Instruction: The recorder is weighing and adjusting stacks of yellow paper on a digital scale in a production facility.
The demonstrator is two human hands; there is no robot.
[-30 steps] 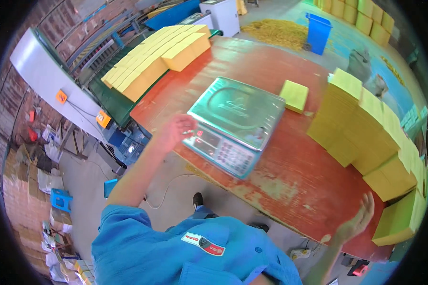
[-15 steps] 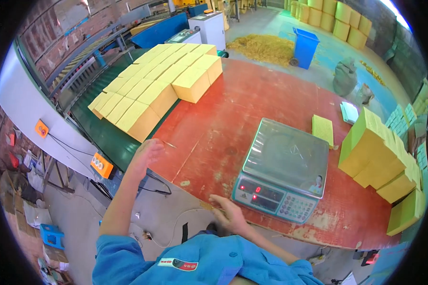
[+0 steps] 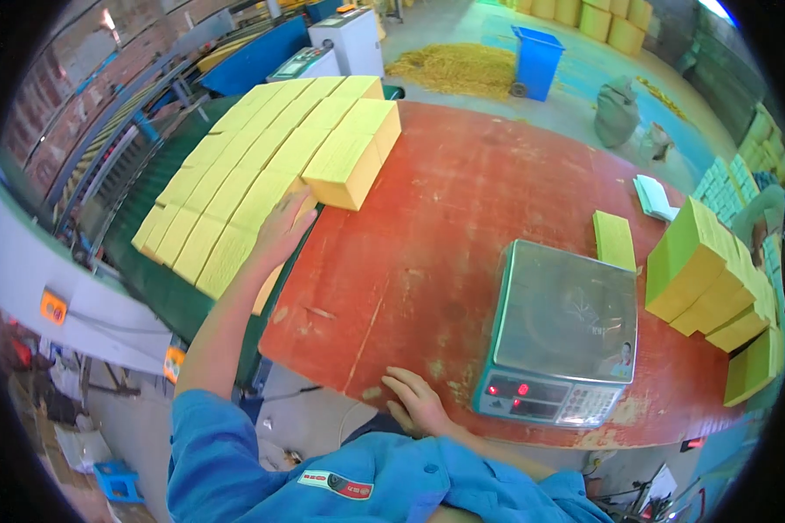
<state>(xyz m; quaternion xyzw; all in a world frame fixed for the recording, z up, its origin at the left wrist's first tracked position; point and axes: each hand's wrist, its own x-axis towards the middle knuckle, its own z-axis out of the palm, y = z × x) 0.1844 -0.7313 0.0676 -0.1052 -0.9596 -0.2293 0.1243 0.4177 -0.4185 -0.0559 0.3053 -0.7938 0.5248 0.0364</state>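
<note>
My left hand (image 3: 281, 230) lies flat on the near end of a row of yellow blocks (image 3: 251, 174), fingers spread over one block's edge, at the left side of the red table (image 3: 462, 209). My right hand (image 3: 416, 399) rests on the table's near edge, fingers loosely apart, holding nothing. A digital scale (image 3: 565, 329) with a bare steel pan stands just right of that hand. Blue sleeves cover both of my upper arms.
Stacked yellow-green blocks (image 3: 706, 279) stand on the table's right side, with a thin green slab (image 3: 614, 240) beside the scale. A green conveyor (image 3: 161, 279) runs under the yellow rows. A blue bin (image 3: 536, 50), a pile of yellow scraps (image 3: 462, 65) and a sack are on the floor behind.
My left hand left the scale and reached left onto the yellow blocks. My right hand came in to rest on the table's near edge. The view swung left.
</note>
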